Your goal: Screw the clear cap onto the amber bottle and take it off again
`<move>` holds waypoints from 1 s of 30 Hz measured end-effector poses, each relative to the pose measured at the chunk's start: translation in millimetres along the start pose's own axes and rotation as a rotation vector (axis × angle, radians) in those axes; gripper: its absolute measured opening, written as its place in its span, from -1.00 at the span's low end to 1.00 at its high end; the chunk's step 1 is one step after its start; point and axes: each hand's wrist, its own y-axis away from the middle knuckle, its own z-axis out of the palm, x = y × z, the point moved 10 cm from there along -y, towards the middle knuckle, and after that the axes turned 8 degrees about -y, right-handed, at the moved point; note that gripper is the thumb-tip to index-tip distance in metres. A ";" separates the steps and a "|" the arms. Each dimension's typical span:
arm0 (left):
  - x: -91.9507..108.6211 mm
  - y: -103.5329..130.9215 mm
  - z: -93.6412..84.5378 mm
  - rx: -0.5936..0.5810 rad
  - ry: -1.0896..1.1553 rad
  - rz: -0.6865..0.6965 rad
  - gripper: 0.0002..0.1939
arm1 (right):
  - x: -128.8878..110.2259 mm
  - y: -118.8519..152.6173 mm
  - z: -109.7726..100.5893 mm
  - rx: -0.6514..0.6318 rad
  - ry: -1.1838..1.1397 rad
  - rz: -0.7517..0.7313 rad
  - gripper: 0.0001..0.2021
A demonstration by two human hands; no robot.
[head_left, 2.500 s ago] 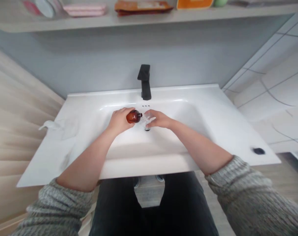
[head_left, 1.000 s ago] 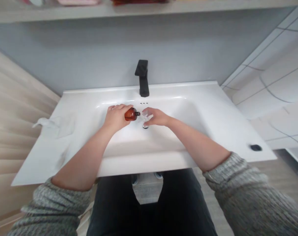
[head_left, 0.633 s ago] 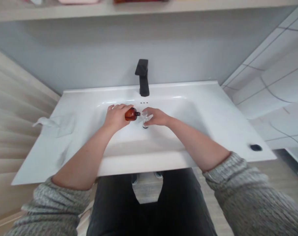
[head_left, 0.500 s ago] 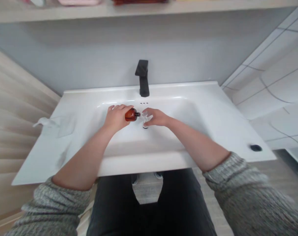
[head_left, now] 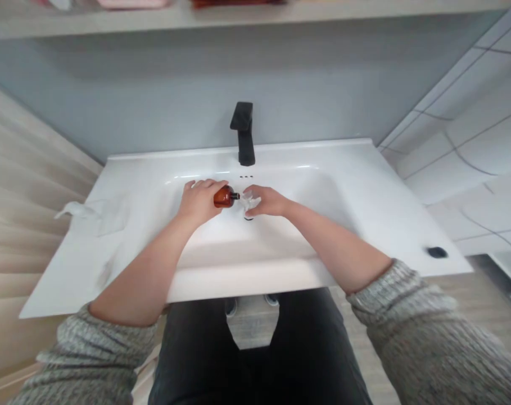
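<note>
I can see two hands over the white sink (head_left: 247, 247). The left hand (head_left: 196, 203) is wrapped around a brown bottle (head_left: 222, 198). The bottle lies on its side in the air, and its black neck (head_left: 235, 196) points at the right hand (head_left: 267, 201). That hand pinches a crumpled white bit (head_left: 249, 202), paper or plastic, I can't tell which. The neck is just beside it; I can't tell if they touch. The black tap (head_left: 244, 135) stands behind, and the drain (head_left: 248, 218) peeks out just below the right hand's fingers.
</note>
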 end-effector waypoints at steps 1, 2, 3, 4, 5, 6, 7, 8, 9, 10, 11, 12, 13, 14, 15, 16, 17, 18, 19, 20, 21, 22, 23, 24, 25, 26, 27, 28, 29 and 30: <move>0.2 0.0 -0.6 -0.004 -0.002 -0.004 -0.29 | 0.0 0.0 -0.1 0.001 0.000 0.001 -0.31; 0.4 0.0 -0.9 -0.009 -0.005 -0.008 -0.29 | 0.2 0.0 0.1 0.000 -0.001 0.004 -0.31; 0.5 0.1 -1.0 -0.014 -0.008 -0.013 -0.30 | 0.3 0.1 0.3 -0.003 -0.003 0.006 -0.31; 0.5 0.1 -1.1 -0.018 -0.009 -0.016 -0.30 | 0.4 0.1 0.3 -0.004 -0.005 0.007 -0.31; 0.6 0.2 -1.1 -0.018 -0.009 -0.017 -0.30 | 0.3 0.2 0.4 -0.006 -0.005 0.007 -0.31; 0.7 0.3 -1.1 -0.016 -0.009 -0.015 -0.31 | 0.1 0.4 0.3 -0.007 -0.003 0.006 -0.31; 0.8 0.4 -1.1 -0.012 -0.010 -0.014 -0.31 | -0.2 0.5 0.0 -0.005 0.000 0.004 -0.32; 1.0 0.6 -1.0 -0.008 -0.013 -0.011 -0.32 | -0.5 0.6 -0.2 -0.003 0.005 0.002 -0.32; 1.0 0.8 -1.0 -0.005 -0.020 -0.009 -0.32 | -0.7 0.8 -0.2 -0.003 0.010 0.001 -0.32; 1.1 1.0 -0.7 -0.006 -0.029 -0.008 -0.33 | -0.9 0.9 0.1 -0.004 0.016 0.000 -0.33; 1.2 1.2 -0.4 -0.009 -0.040 -0.009 -0.33 | -0.9 1.0 0.1 -0.004 0.021 0.000 -0.33; 1.2 1.3 -0.1 -0.016 -0.051 -0.011 -0.33 | -0.9 1.0 -0.1 -0.002 0.026 -0.001 -0.33; 1.4 1.4 0.1 -0.025 -0.061 -0.013 -0.34 | -0.9 1.1 -0.2 0.001 0.033 -0.001 -0.33; 1.7 1.5 0.0 -0.033 -0.071 -0.015 -0.33 | -0.9 1.1 -0.4 0.003 0.038 -0.001 -0.33; 2.0 1.6 -0.5 -0.039 -0.080 -0.017 -0.33 | -1.0 1.1 -0.6 0.004 0.040 -0.002 -0.33; 2.5 1.6 -1.2 -0.043 -0.087 -0.018 -0.33 | -1.1 1.2 -0.8 0.005 0.040 -0.003 -0.33; 3.0 1.6 -1.9 -0.047 -0.092 -0.019 -0.33 | -1.3 1.3 -1.0 0.005 0.039 -0.004 -0.33; 3.6 1.6 -2.5 -0.050 -0.096 -0.018 -0.33 | -1.4 1.5 -1.0 0.005 0.037 -0.003 -0.33; 4.1 1.6 -3.0 -0.053 -0.097 -0.019 -0.33 | -1.3 1.6 -1.0 0.004 0.036 -0.001 -0.33; 4.4 1.6 -3.1 -0.056 -0.097 -0.019 -0.33 | -1.1 1.8 -1.1 0.004 0.037 0.003 -0.33; 4.5 1.6 -3.1 -0.057 -0.096 -0.020 -0.32 | -0.9 2.1 -1.2 0.005 0.041 0.008 -0.33; 4.5 1.6 -2.8 -0.057 -0.094 -0.021 -0.31 | -1.0 2.3 -1.2 0.005 0.046 0.011 -0.33; 4.3 1.4 -2.4 -0.057 -0.093 -0.022 -0.30 | -1.4 2.5 -1.1 0.004 0.049 0.011 -0.33; 3.9 1.3 -1.7 -0.057 -0.094 -0.023 -0.29 | -2.1 2.8 -1.1 0.004 0.050 0.009 -0.34; 3.4 1.1 -1.0 -0.057 -0.097 -0.024 -0.28 | -3.0 3.0 -1.0 0.004 0.049 0.006 -0.34; 2.9 0.9 -0.3 -0.058 -0.101 -0.025 -0.27 | -4.1 3.2 -0.9 0.003 0.047 0.003 -0.34; 2.6 0.7 0.3 -0.058 -0.105 -0.024 -0.27 | -5.3 3.5 -0.7 0.001 0.047 0.000 -0.35; 2.6 0.6 0.7 -0.058 -0.108 -0.022 -0.27 | -6.4 3.7 -0.7 0.001 0.048 -0.001 -0.35; 2.6 0.6 0.7 -0.056 -0.109 -0.019 -0.28 | -7.2 3.9 -0.8 0.001 0.052 0.000 -0.35; 2.7 0.7 0.6 -0.055 -0.108 -0.017 -0.29 | -7.7 4.1 -1.0 0.002 0.057 0.002 -0.35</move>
